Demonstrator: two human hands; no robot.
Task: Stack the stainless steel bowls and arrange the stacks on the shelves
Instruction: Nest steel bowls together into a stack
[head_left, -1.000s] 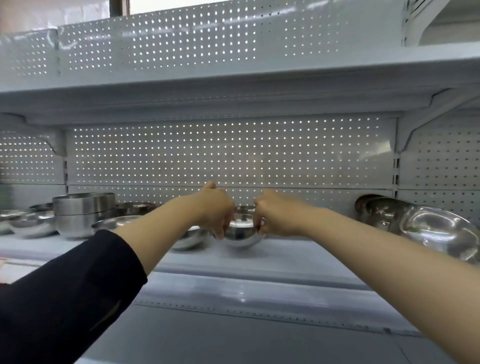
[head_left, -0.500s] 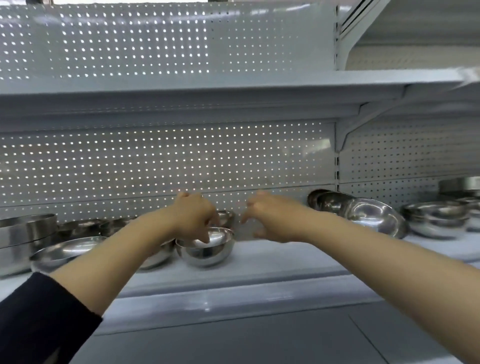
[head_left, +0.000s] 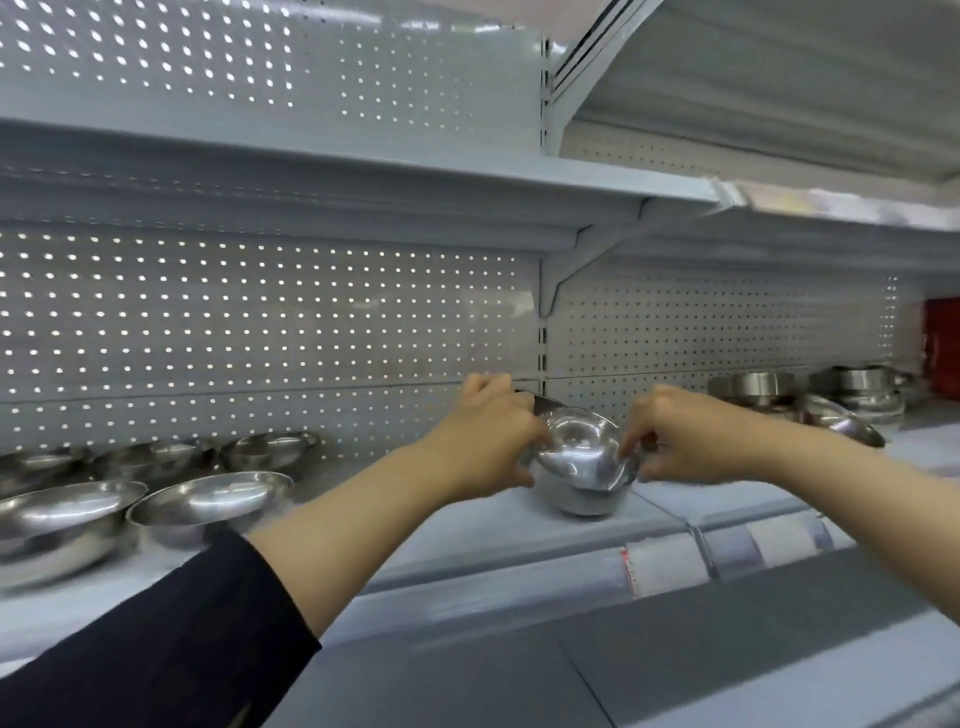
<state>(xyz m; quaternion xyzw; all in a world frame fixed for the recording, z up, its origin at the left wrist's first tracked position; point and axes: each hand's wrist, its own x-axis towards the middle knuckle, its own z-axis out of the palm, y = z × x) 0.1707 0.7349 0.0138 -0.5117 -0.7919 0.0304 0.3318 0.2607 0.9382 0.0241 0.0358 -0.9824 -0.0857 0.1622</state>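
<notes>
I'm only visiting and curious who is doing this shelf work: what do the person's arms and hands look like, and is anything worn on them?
They are bare human hands, with no gloves, rings or watch showing. The left hand belongs to an arm with a dark navy sleeve pushed up to about the elbow, leaving the forearm uncovered. The right hand and its forearm are bare as far as the frame shows; no sleeve is visible there.

The left hand (head_left: 480, 441) covers the left rim of the tilted bowl (head_left: 584, 454), and a second bowl (head_left: 540, 401) behind it shows only as a sliver of rim. The bowl's lower part is blurred, so whether it sits in another bowl cannot be told. The far-left bowls (head_left: 47, 512) are cut by the edge. A red thing (head_left: 941, 353) at far right is cropped and unreadable.
</notes>
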